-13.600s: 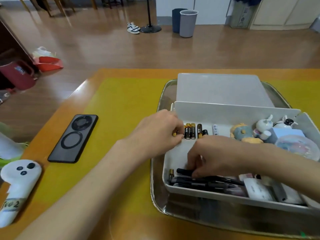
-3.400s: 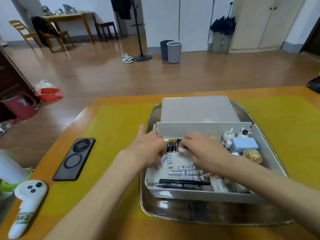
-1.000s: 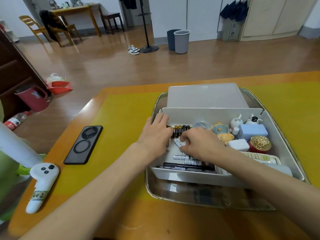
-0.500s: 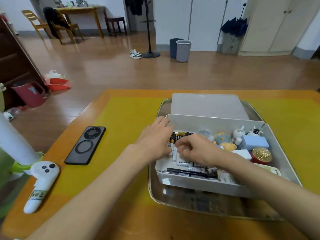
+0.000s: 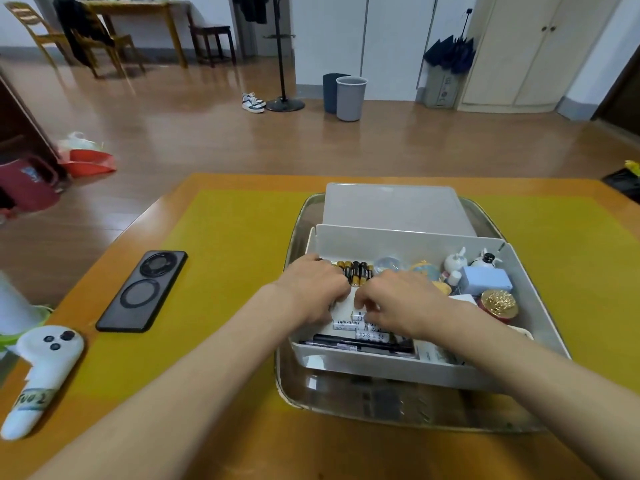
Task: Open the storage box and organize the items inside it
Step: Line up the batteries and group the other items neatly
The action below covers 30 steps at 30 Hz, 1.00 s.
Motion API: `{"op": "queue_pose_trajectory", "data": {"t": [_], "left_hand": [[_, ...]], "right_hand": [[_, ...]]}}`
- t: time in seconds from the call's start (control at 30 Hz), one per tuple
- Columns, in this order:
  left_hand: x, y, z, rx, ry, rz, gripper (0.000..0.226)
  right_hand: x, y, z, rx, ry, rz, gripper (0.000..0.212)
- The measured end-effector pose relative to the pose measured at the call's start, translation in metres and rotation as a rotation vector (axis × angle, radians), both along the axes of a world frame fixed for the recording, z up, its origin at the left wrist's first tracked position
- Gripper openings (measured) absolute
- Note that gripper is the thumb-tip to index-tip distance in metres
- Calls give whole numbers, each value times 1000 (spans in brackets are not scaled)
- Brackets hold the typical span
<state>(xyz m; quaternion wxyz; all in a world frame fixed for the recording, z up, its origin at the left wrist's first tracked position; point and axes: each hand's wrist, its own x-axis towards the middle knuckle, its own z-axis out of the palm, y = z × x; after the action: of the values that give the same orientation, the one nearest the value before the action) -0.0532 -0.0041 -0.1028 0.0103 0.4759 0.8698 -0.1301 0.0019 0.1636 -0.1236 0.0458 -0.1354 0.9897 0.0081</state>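
Observation:
The white storage box (image 5: 398, 244) stands open on a metal tray (image 5: 346, 407), its lid (image 5: 394, 207) lying flat behind it. Both my hands are inside its left half. My left hand (image 5: 313, 289) rests curled by a row of black-and-gold batteries (image 5: 355, 270) at the back wall. My right hand (image 5: 398, 303) pinches a white battery (image 5: 356, 316) above several white batteries (image 5: 346, 323) lying on the floor of the box. Black pens (image 5: 349, 342) lie along the front wall. Small figurines (image 5: 455, 259), a pale blue box (image 5: 486, 280) and a gold-topped tin (image 5: 498, 303) fill the right half.
A black phone (image 5: 143, 289) and a white controller (image 5: 41, 372) lie on the yellow mat (image 5: 225, 258) left of the tray. The table's left edge (image 5: 114, 244) runs close by. Wooden floor, bins and chairs are beyond the table.
My right hand has drawn back toward the front of the box and closed its fingertips on a white battery. My left hand has curled beside the battery row. The camera has tilted slightly.

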Motion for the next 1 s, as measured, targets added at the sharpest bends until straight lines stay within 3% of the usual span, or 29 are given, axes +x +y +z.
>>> {"op": "queue_pose_trajectory", "data": {"t": [0.33, 0.6, 0.8, 0.9, 0.97, 1.0], "left_hand": [[-12, 9, -7, -43, 109, 7, 23], [-6, 1, 1, -119, 216, 110, 30], [-4, -1, -1, -78, 172, 134, 23], [-5, -1, 0, -71, 167, 135, 21], [-5, -1, 0, -67, 158, 140, 21], [-5, -1, 0, -67, 154, 142, 21]], "right_hand": [[-8, -1, -17, -88, 106, -150, 19], [-7, 11, -2, -187, -96, -134, 29], [-15, -5, -7, -206, -23, -154, 16], [-18, -14, -13, -275, -36, -229, 27], [-18, -19, -13, -346, -55, -273, 12], [-18, -20, -13, -387, -63, -303, 24]]}}
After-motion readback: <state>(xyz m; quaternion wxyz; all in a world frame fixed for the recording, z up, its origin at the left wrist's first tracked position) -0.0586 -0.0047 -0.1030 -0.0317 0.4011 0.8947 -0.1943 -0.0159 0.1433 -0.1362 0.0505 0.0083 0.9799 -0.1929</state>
